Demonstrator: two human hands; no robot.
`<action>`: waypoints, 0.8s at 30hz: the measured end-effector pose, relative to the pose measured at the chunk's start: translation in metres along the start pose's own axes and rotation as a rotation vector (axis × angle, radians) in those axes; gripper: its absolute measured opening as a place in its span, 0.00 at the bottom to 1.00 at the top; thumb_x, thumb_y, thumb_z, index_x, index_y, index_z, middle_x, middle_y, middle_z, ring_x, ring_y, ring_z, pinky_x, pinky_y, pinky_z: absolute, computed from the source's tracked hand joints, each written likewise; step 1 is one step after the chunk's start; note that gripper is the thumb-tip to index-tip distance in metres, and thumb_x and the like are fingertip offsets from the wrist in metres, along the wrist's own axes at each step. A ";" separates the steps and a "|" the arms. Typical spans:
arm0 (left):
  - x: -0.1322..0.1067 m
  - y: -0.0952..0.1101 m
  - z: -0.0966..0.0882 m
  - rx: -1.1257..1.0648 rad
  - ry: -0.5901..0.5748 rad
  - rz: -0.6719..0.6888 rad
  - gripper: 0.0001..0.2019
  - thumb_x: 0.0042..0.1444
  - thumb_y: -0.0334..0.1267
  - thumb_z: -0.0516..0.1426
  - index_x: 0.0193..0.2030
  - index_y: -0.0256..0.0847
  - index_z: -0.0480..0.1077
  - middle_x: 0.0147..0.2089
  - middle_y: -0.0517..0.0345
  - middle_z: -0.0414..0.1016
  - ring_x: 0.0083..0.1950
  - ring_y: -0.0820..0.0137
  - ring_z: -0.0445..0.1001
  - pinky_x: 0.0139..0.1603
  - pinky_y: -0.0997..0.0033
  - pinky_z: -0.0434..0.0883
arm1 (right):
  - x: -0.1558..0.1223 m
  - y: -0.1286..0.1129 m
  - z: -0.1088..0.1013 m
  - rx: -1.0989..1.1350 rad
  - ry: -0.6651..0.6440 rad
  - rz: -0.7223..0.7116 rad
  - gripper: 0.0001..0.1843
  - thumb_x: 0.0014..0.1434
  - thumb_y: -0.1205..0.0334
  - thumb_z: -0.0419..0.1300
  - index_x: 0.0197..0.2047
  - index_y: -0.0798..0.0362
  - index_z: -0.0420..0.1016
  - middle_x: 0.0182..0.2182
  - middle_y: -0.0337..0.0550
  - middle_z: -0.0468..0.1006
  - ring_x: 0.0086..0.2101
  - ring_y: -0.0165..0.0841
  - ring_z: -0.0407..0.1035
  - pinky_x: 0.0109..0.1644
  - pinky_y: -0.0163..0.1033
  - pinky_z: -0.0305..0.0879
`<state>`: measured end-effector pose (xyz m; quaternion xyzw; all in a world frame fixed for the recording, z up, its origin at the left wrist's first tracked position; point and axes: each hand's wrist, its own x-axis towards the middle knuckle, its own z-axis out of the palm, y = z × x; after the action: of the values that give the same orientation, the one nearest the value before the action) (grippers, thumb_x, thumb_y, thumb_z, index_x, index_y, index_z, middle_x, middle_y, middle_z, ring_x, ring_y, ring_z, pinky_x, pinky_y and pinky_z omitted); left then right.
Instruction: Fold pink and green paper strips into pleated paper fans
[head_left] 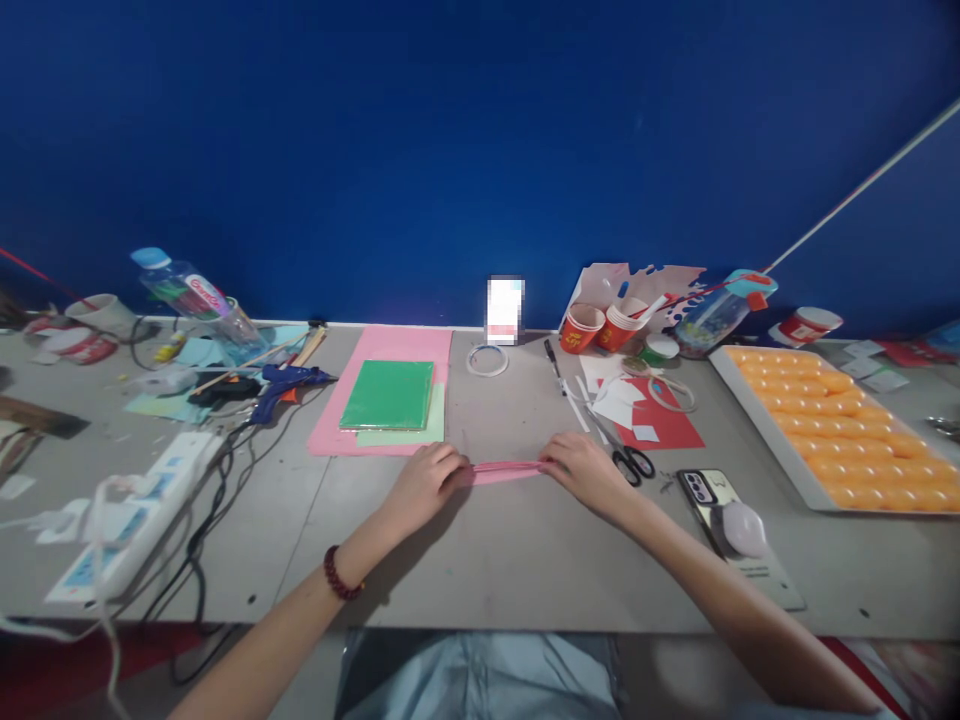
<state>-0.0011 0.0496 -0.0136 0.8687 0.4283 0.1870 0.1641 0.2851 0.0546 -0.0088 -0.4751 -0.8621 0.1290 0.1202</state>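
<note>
A narrow pink paper strip [504, 471] lies across the grey table [525, 560], stretched between my two hands. My left hand [426, 485] is curled closed on the strip's left end, with a dark red bead bracelet on its wrist. My right hand [586, 472] pinches the strip's right end with closed fingers. Just behind the hands lies a large pink sheet [390, 385] with a green sheet [388, 395] stacked on it.
Black-handled scissors [634, 462], red paper with white scraps [649, 415], a phone [709, 495] and a tray of orange balls [840, 425] lie right. Red paper cups [600, 328] and a tape roll [487, 360] stand behind. A blue glue gun [285, 385], power strip [142, 510] and cables fill the left.
</note>
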 end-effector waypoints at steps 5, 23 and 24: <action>-0.003 -0.006 -0.002 -0.097 -0.006 -0.020 0.07 0.62 0.36 0.52 0.40 0.40 0.71 0.39 0.55 0.72 0.42 0.68 0.69 0.43 0.66 0.66 | 0.001 0.000 0.004 0.033 0.014 -0.027 0.07 0.62 0.63 0.54 0.36 0.53 0.73 0.32 0.44 0.73 0.35 0.34 0.67 0.41 0.38 0.61; -0.003 -0.011 -0.003 -0.008 -0.001 0.051 0.09 0.63 0.31 0.48 0.44 0.40 0.69 0.41 0.55 0.71 0.42 0.68 0.68 0.43 0.67 0.67 | 0.002 0.012 0.022 -0.221 0.033 -0.272 0.13 0.66 0.63 0.46 0.40 0.55 0.71 0.32 0.46 0.72 0.34 0.36 0.66 0.41 0.40 0.61; -0.004 -0.012 -0.002 -0.022 0.007 0.054 0.10 0.62 0.30 0.48 0.46 0.41 0.68 0.42 0.55 0.71 0.44 0.68 0.69 0.44 0.67 0.67 | 0.002 0.012 0.021 -0.222 0.028 -0.273 0.13 0.66 0.63 0.47 0.40 0.55 0.71 0.33 0.46 0.72 0.35 0.36 0.66 0.41 0.41 0.61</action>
<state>-0.0126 0.0540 -0.0176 0.8774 0.4032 0.1993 0.1670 0.2869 0.0598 -0.0324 -0.3659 -0.9257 0.0088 0.0952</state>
